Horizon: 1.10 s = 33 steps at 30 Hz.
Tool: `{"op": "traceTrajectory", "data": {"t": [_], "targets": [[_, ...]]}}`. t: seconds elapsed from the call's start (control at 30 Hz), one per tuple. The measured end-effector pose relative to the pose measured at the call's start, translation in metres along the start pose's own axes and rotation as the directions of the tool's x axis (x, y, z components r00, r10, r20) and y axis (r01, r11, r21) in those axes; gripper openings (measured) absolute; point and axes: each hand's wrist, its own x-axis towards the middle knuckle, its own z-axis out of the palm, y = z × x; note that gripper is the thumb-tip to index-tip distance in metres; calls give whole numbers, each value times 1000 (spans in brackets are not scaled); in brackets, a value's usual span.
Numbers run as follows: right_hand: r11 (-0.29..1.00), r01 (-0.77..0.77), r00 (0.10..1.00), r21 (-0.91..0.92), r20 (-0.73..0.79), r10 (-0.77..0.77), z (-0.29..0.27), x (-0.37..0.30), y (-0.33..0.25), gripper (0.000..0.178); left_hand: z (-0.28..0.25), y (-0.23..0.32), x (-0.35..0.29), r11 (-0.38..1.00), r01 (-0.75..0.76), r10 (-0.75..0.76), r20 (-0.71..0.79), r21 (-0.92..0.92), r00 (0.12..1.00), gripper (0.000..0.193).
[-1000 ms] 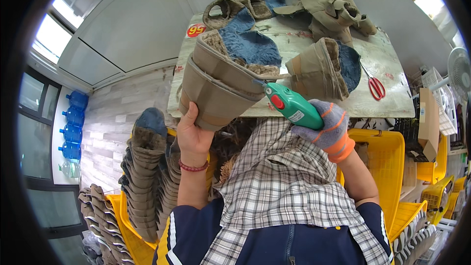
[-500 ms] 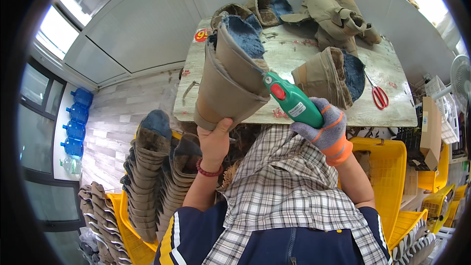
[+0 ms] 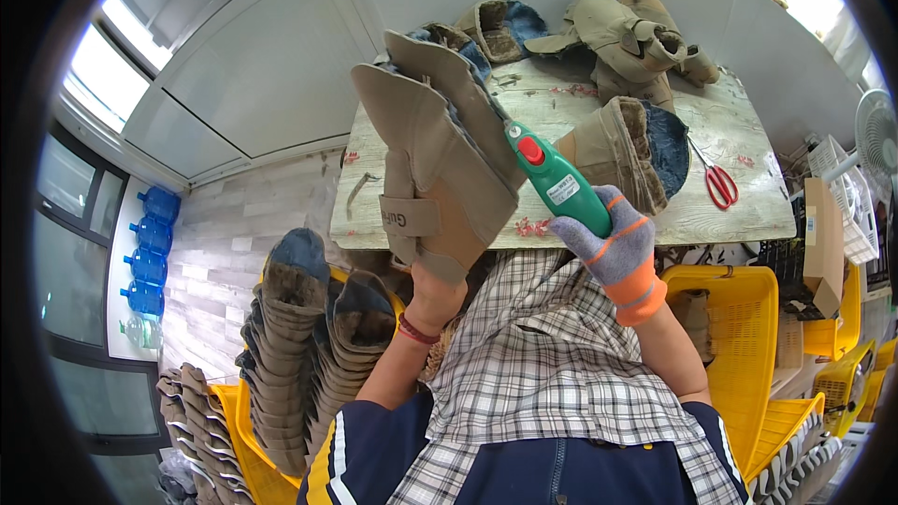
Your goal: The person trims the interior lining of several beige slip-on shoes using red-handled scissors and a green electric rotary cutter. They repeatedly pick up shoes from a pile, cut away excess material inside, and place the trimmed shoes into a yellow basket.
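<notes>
My bare left hand (image 3: pixel 438 292), with a dark red bead bracelet at its wrist, grips the lower end of a tan fabric piece (image 3: pixel 449 189). This piece stands tilted over the near left of the table, its strap facing me; it looks like a lined boot upper. Most of my left fingers are hidden behind it. In a grey and orange glove, my right hand (image 3: pixel 617 248) is closed round a green hand-held power tool (image 3: pixel 564 189) with a red button. The tool's thin metal tip meets the right edge of the piece.
On the pale table (image 3: pixel 561 220) lie another blue-lined piece (image 3: pixel 617 154), red-handled scissors (image 3: pixel 720 185) and a heap of tan pieces (image 3: pixel 622 42). Nested pieces (image 3: pixel 285 365) stand in yellow crates at my left. A yellow basket (image 3: pixel 748 337) is at my right, near a fan (image 3: pixel 876 136).
My left hand has turned the tan piece, so its strapped outer side now faces me and its blue lining is mostly hidden. The power tool stays near the piece's right edge.
</notes>
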Motion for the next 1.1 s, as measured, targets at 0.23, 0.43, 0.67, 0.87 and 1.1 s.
{"op": "traceTrajectory", "data": {"t": [0.23,0.43,0.67,0.87,1.1], "targets": [[961,-198,980,194,43,193,4,17,-20,47,-2,5,-9,995,-97,94,76,39,993,32],[964,-177,978,197,-73,194,-23,32,12,41,-11,-11,9,919,363,-378,-81,-151,922,28],[971,-218,965,96,-124,229,-43,5,50,40,-20,-75,74,949,271,-301,199,163,933,20],[988,-83,990,-130,-124,67,-47,-11,54,42,-67,-101,112,548,457,-757,-184,-700,627,32],[876,316,910,-366,-145,-389,-50,-6,52,48,-100,-82,152,-174,168,-743,242,-970,624,24]]}}
